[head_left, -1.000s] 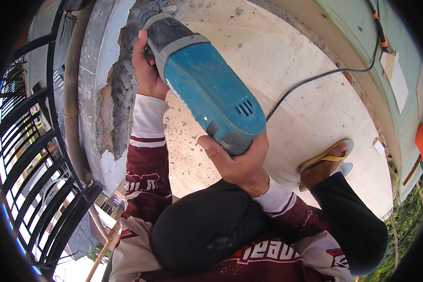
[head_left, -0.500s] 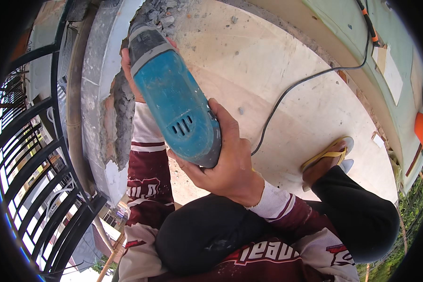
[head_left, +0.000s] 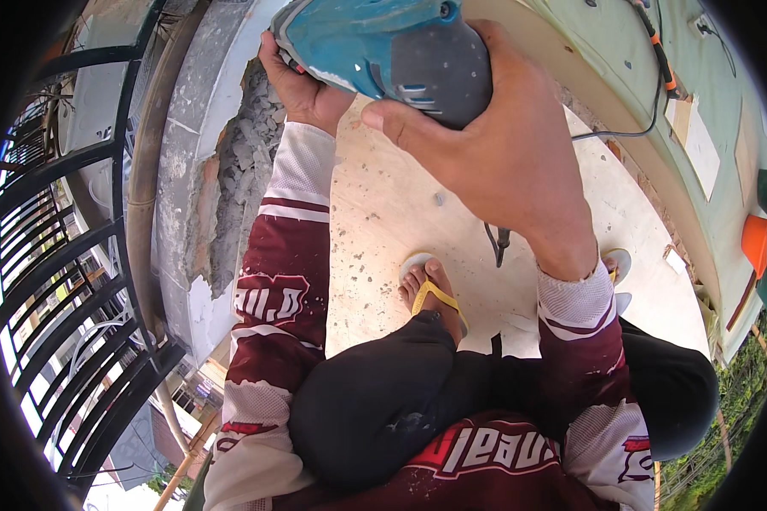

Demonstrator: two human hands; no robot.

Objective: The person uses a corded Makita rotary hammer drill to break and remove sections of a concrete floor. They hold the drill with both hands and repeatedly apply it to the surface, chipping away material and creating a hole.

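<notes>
A teal and grey power tool (head_left: 383,51) fills the top of the head view, held in both hands. My right hand (head_left: 494,145) wraps over its grey rear body. My left hand (head_left: 302,85) grips its front end, close against the broken concrete wall edge (head_left: 239,179), where rubble and exposed brick show. The tool's black cord (head_left: 496,243) hangs below my right wrist. Both arms wear maroon and white sleeves.
A black metal railing (head_left: 68,281) runs along the left, beyond the chipped wall. My foot in a yellow-strapped sandal (head_left: 430,294) rests on the dusty concrete floor (head_left: 375,230). A green wall (head_left: 707,94) with a cable and an orange object (head_left: 754,243) stands at the right.
The power tool has swung up and toward the camera, now filling the top of the view. Both hands kept their hold. My legs shifted, and a sandalled foot shows at centre.
</notes>
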